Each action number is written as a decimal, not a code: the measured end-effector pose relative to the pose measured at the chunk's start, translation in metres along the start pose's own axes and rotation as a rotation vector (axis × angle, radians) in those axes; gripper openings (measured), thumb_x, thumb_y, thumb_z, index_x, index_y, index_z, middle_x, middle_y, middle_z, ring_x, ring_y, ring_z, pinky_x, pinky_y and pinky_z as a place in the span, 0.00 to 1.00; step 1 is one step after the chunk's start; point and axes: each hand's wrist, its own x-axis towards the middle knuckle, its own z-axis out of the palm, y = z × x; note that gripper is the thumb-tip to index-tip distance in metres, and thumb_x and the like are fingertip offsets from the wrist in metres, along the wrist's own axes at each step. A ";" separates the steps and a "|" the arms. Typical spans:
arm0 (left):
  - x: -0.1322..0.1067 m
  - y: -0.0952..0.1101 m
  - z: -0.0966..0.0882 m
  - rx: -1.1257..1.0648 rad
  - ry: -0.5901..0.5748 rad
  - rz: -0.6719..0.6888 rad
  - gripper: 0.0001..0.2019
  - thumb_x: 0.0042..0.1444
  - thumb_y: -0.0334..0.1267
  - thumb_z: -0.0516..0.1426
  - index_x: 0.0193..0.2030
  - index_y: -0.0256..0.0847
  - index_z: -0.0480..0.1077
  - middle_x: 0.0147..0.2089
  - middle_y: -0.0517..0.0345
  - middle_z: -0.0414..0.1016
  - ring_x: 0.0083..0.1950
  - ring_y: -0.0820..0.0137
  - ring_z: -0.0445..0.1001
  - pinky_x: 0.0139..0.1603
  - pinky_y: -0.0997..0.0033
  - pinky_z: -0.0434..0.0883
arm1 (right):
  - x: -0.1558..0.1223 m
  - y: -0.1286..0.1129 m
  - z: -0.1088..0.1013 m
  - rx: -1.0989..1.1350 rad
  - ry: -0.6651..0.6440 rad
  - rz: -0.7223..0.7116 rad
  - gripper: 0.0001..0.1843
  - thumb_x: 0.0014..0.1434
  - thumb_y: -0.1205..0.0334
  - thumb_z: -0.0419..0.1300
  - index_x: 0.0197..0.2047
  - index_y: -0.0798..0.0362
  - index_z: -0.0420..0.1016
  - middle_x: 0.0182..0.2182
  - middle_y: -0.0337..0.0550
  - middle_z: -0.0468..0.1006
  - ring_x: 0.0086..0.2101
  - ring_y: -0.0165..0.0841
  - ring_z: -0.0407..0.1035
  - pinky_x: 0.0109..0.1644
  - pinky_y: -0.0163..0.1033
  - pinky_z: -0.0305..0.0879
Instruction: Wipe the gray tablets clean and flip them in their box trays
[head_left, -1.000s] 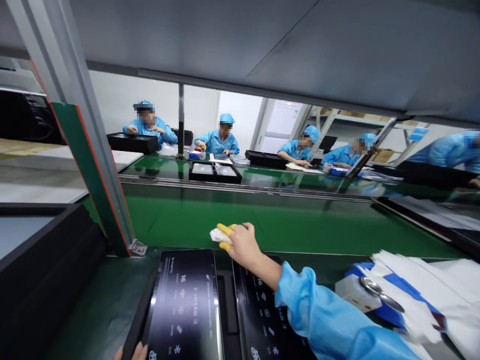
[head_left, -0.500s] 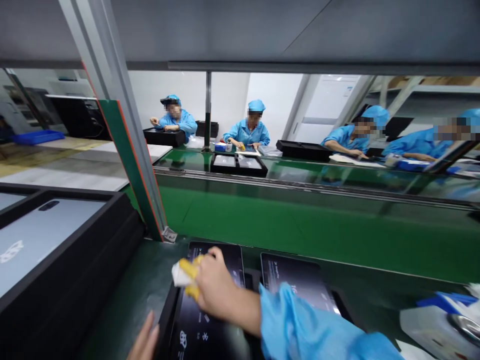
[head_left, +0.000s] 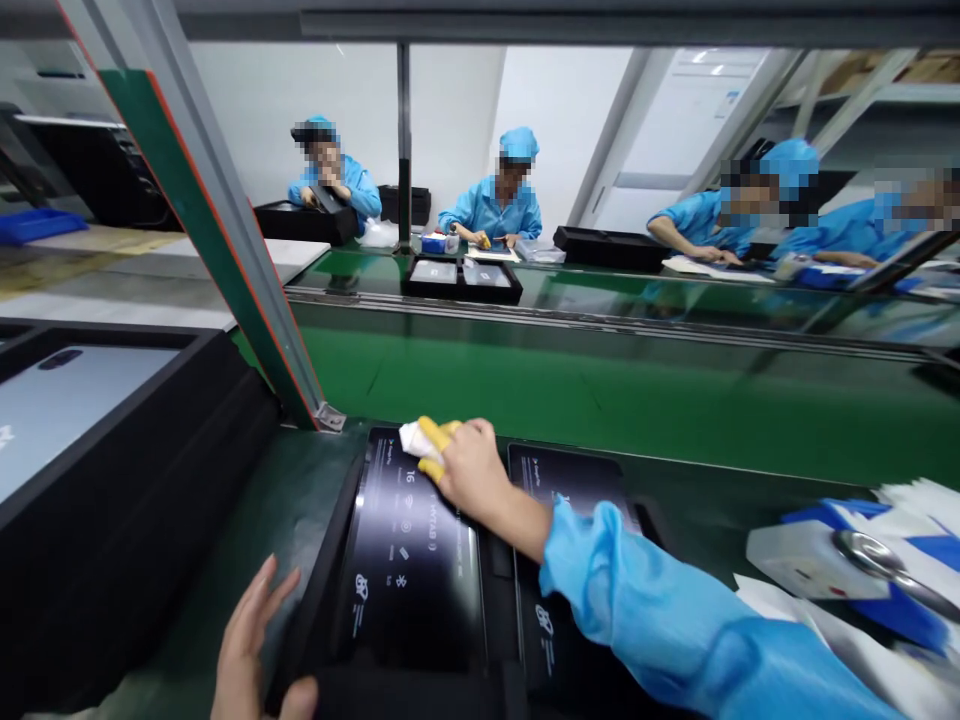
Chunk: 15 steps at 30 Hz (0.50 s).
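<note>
While the head view is taken with the left tablet as the centre of the clock and twelve o'clock pointing away from the wearer, a compact white cloth-like wad (head_left: 414, 441) is seen at twelve, at the far end of that glossy black, white-printed tablet (head_left: 420, 615). The wad is pinched by the right hand (head_left: 474, 468), its fingers closed and tipped with yellow rubbery covers (head_left: 430, 468). At seven to eight o'clock the bare left hand (head_left: 247, 640) is held open, fingers spread and nothing gripped; whether the tray is touched by its thumb cannot be told.

The tablet is laid face up in a black two-compartment tray (head_left: 499, 570). At three o'clock, in the other compartment, a second glossy black printed tablet (head_left: 570, 477) is partly covered from sight by the blue sleeve (head_left: 637, 590). Farther out at three, a white plastic bottle with a round metal top (head_left: 791, 558) is placed; at nine to ten, a stack of black foam-like trays (head_left: 180, 480) is seen.

As far as can be judged, the left screen is being worked on with the wad, at its far end. No wad is seen on the second screen, so its turn may be outstanding; whether either surface is finished cannot be told.
</note>
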 end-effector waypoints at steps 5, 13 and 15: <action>0.003 0.020 0.000 0.118 0.011 -0.152 0.27 0.66 0.52 0.48 0.69 0.49 0.53 0.63 0.50 0.67 0.65 0.61 0.65 0.72 0.49 0.56 | -0.106 -0.060 0.045 0.121 0.085 -0.379 0.23 0.62 0.49 0.59 0.56 0.50 0.74 0.36 0.50 0.76 0.36 0.42 0.66 0.48 0.52 0.55; 0.006 0.007 -0.007 0.250 -0.032 -0.081 0.27 0.65 0.53 0.49 0.68 0.47 0.54 0.60 0.49 0.70 0.63 0.58 0.67 0.69 0.47 0.59 | -0.114 -0.043 0.036 0.271 0.073 -0.403 0.23 0.62 0.50 0.60 0.60 0.44 0.70 0.39 0.43 0.78 0.40 0.39 0.68 0.59 0.55 0.47; 0.006 0.005 -0.008 0.250 -0.056 -0.119 0.28 0.65 0.54 0.49 0.69 0.50 0.54 0.60 0.50 0.70 0.63 0.57 0.67 0.68 0.42 0.58 | -0.078 -0.013 0.013 0.208 0.063 -0.122 0.26 0.63 0.49 0.62 0.61 0.48 0.70 0.45 0.49 0.77 0.46 0.42 0.67 0.59 0.54 0.46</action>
